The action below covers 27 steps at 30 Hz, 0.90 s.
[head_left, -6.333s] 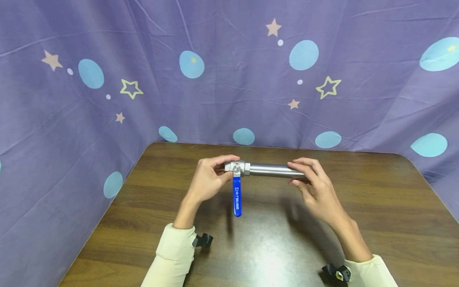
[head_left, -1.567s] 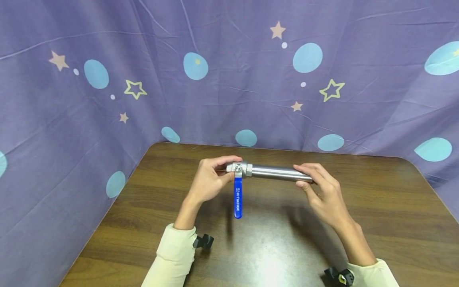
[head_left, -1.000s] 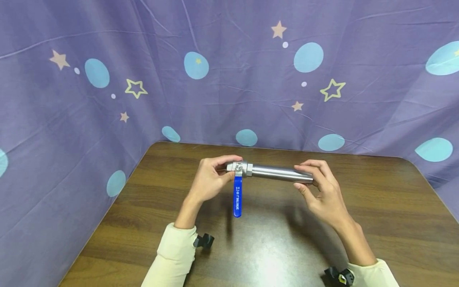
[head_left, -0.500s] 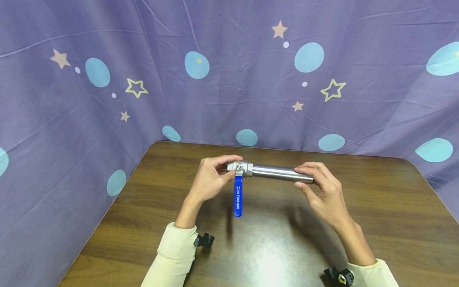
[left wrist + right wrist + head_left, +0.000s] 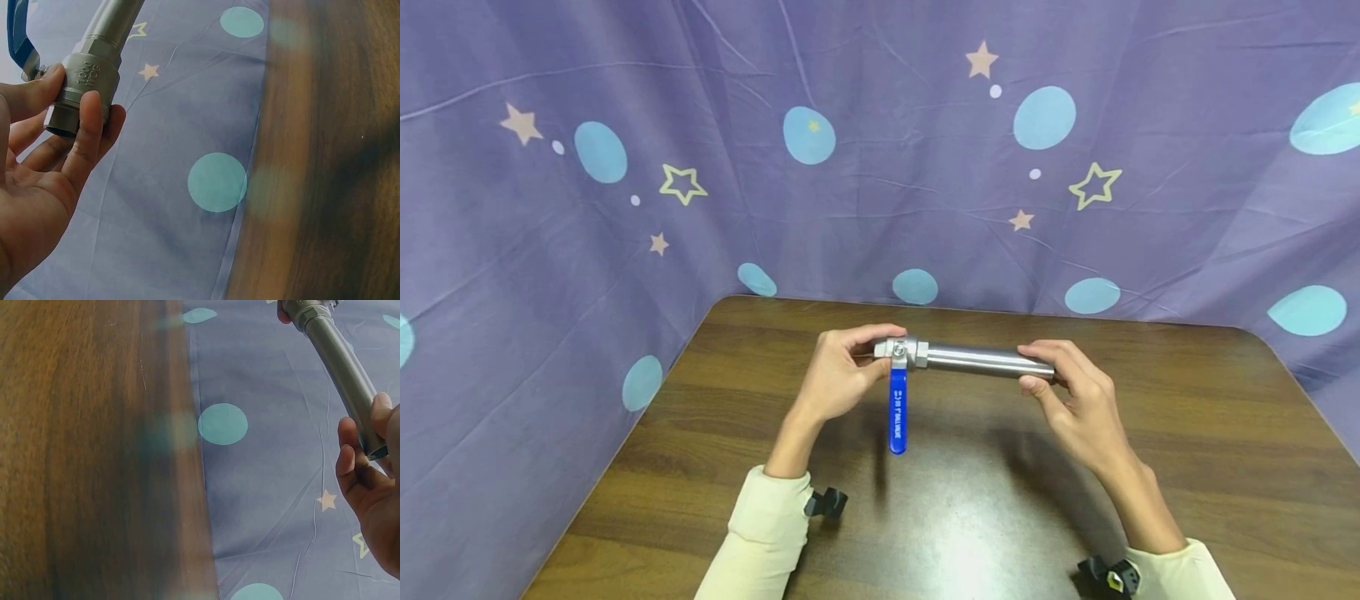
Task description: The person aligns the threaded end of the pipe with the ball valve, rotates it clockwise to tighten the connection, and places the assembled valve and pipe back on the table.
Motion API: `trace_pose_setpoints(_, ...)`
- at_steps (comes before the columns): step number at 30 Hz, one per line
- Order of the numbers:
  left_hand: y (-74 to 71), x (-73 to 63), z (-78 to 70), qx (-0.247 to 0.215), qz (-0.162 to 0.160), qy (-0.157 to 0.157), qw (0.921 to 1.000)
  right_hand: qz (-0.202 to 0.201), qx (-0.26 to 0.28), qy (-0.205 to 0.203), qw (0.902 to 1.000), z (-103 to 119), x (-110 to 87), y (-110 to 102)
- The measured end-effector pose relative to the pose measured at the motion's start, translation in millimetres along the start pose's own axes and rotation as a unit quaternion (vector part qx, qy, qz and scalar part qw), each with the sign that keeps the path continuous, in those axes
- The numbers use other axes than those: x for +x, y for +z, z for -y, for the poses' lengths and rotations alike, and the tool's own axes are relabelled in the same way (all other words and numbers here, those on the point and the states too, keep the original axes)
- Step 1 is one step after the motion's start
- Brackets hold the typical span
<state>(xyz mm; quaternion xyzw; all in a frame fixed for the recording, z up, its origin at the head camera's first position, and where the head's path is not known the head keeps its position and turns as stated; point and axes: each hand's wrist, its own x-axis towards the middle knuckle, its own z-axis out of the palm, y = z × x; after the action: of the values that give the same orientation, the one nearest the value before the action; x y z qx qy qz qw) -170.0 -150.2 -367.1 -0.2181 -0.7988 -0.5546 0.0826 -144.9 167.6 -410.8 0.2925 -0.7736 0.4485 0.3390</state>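
Observation:
My left hand (image 5: 842,375) grips a silver ball valve (image 5: 913,353) between thumb and fingers. Its blue lever handle (image 5: 898,412) points toward me, at right angles to the valve body. A smooth steel pipe (image 5: 973,359) is joined to the valve's right side, its far end dipping slightly. Around that free end, the thumb and fingers of my right hand (image 5: 1078,404) pinch the pipe. In the left wrist view the valve's hexagonal open end (image 5: 61,120) shows between the fingers. The right wrist view shows the pipe's open end (image 5: 377,452) inside the right hand's fingers.
Valve and pipe are held above a brown wooden table (image 5: 737,392), where their shadows fall. Behind the table and along its left side hangs a purple curtain (image 5: 880,225) with stars and blue dots. Black camera mounts (image 5: 826,503) sit at both wrists.
Over the earlier frames my right hand shifts rightward to the pipe's end; its fingers loosen about a second ago and now close on it again. The left hand keeps its hold on the valve.

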Motion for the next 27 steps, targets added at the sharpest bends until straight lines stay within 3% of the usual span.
trace_pose_setpoints(12,0.6,0.8,0.6,0.004,-0.009,0.005,0.9999,0.02,0.007,-0.016,0.9996,2.4,1.9,0.1)
trace_pose_setpoints(27,0.4,0.6,1.5,0.007,-0.01,0.01,0.9999,0.006,-0.004,-0.029,0.9996,0.7,2.1,2.4)
